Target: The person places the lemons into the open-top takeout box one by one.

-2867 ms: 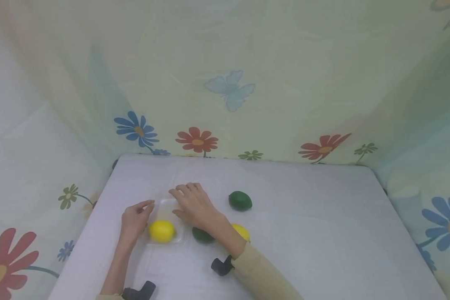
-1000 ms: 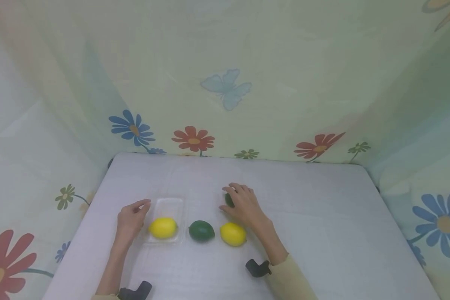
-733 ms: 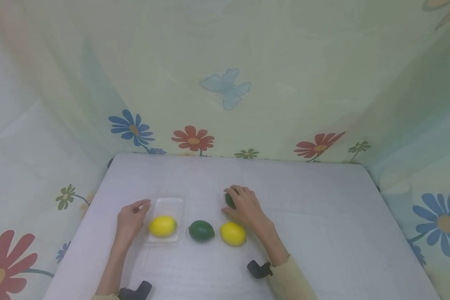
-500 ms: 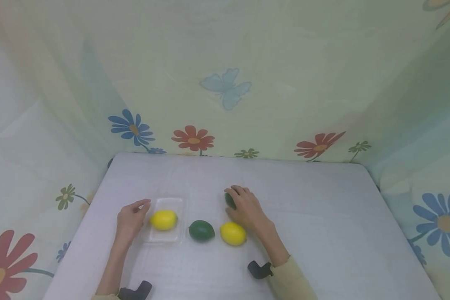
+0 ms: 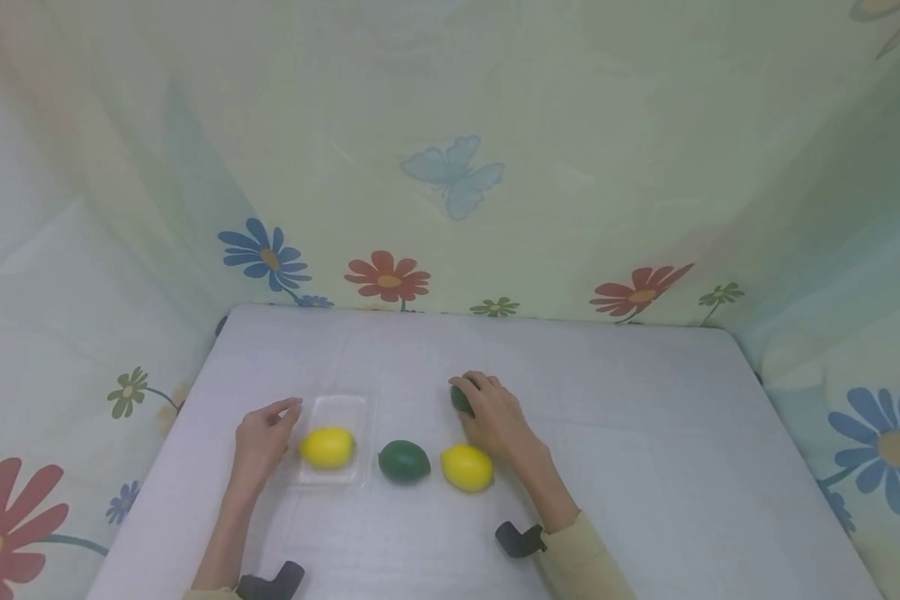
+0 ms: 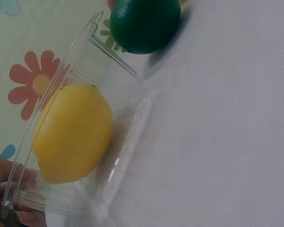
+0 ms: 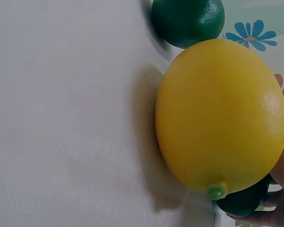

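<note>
In the head view my left hand [image 5: 261, 440] pinches the left rim of a clear plastic container [image 5: 335, 478]; its fingertips [image 6: 27, 217] show on the rim in the left wrist view. A yellow lemon [image 5: 327, 448] lies inside. To the container's right, a green lime [image 5: 404, 462] and a second lemon [image 5: 467, 467] rest on the table. Behind them, my right hand [image 5: 497, 417] curls its fingers round another lime [image 5: 461, 400], mostly covered by the hand. That lime [image 7: 244, 201] appears partly behind the big lemon [image 7: 222, 116] in the right wrist view.
A white cloth covers the table [image 5: 645, 433]. Beyond its back edge hangs a pale curtain [image 5: 555, 167] with flowers and a butterfly. A dark wrist mount [image 5: 520, 540] sits by the right sleeve, another mount [image 5: 272, 581] by the left wrist.
My right hand has moved right from above the container to the far lime and tightened round it. The lemon in the container has rolled back and forth slightly. The left hand stays on the rim.
</note>
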Demonstrator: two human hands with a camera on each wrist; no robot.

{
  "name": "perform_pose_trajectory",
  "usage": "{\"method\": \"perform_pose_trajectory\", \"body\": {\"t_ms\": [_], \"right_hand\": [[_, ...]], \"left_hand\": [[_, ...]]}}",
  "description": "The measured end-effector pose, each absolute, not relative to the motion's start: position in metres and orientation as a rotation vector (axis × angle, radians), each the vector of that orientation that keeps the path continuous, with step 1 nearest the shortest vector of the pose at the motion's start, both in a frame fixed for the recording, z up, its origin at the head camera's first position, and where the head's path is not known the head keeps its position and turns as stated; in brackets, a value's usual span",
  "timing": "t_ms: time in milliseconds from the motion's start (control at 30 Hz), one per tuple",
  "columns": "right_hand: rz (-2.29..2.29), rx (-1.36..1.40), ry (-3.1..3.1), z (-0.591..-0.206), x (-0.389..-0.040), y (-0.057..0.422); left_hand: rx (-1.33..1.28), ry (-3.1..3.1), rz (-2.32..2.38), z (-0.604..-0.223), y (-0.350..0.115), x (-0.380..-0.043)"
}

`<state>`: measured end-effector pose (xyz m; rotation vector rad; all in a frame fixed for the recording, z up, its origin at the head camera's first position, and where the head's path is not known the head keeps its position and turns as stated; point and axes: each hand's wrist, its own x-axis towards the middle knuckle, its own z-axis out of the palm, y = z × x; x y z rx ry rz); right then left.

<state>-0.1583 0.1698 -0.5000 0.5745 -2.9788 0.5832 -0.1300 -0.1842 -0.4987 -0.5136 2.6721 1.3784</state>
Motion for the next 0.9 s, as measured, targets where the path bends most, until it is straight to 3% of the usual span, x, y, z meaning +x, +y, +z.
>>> {"method": "perform_pose_trajectory", "body": {"t_ms": [900], "right_hand": [[0.511, 0.703, -2.938, -0.473, -0.165, 0.144]], "left_hand": [[-0.535, 2.666, 1.38, -0.496, -0.183, -0.131]]}}
